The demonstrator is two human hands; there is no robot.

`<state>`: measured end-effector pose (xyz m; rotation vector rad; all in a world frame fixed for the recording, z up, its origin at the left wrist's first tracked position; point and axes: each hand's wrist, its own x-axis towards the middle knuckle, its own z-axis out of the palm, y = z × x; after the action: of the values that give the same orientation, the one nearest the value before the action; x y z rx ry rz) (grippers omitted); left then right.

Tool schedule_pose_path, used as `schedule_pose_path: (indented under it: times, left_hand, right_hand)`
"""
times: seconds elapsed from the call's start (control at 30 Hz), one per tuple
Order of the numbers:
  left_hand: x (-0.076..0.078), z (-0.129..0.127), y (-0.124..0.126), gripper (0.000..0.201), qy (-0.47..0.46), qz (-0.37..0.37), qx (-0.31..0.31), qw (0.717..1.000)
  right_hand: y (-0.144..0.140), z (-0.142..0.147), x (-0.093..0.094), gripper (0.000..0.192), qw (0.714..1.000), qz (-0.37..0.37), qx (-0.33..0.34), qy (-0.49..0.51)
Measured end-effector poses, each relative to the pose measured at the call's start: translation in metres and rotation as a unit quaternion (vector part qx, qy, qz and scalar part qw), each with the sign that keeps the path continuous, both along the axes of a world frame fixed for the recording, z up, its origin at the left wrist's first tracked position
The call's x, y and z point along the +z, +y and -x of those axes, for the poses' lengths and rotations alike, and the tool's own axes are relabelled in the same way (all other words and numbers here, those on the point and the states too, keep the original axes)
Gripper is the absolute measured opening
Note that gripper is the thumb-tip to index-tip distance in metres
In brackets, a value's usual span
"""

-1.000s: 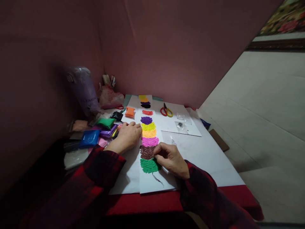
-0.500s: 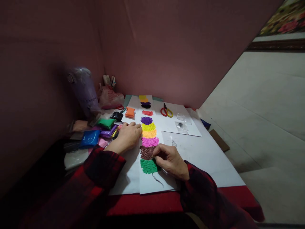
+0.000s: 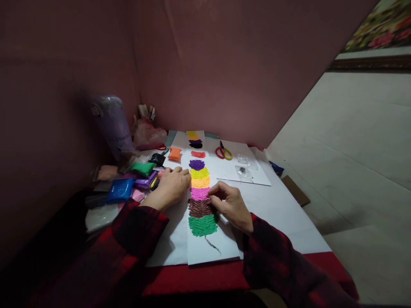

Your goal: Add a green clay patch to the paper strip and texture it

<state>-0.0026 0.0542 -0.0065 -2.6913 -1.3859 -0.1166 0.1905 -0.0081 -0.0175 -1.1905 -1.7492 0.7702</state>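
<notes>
Red cloth covers the table (image 3: 205, 278) edge nearest. On it, a paper strip (image 3: 210, 252) of soft, easily smeared clay patches (image 3: 201, 207) is pinned flat by the left hand (image 3: 171, 186); the right hand (image 3: 229, 205), fingers pinched, touches the brown patch. Scissors (image 3: 224, 152) lie beyond.

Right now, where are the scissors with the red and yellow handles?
In the head view the scissors lie on a white sheet at the far side of the table, right of the strip of coloured patches and beyond the right hand.
</notes>
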Motion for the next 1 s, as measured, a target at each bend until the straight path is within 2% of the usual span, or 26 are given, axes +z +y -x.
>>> schedule_pose_path:
  times: [0.23, 0.47, 1.0]
  left_hand:
    - [0.003, 0.000, -0.002, 0.020, 0.003, -0.003, 0.000, 1.000]
    - [0.004, 0.000, -0.002, 0.020, 0.001, -0.004, -0.002, 1.000]
    - [0.002, 0.000, -0.002, 0.020, 0.001, -0.007, -0.002, 1.000]
  right_hand:
    - [0.016, 0.005, -0.004, 0.011, 1.000, -0.009, 0.009, -0.011]
    - [0.014, 0.004, -0.011, 0.012, 1.000, -0.008, 0.000, -0.020]
    - [0.011, 0.004, -0.012, 0.013, 0.999, -0.012, -0.001, -0.037]
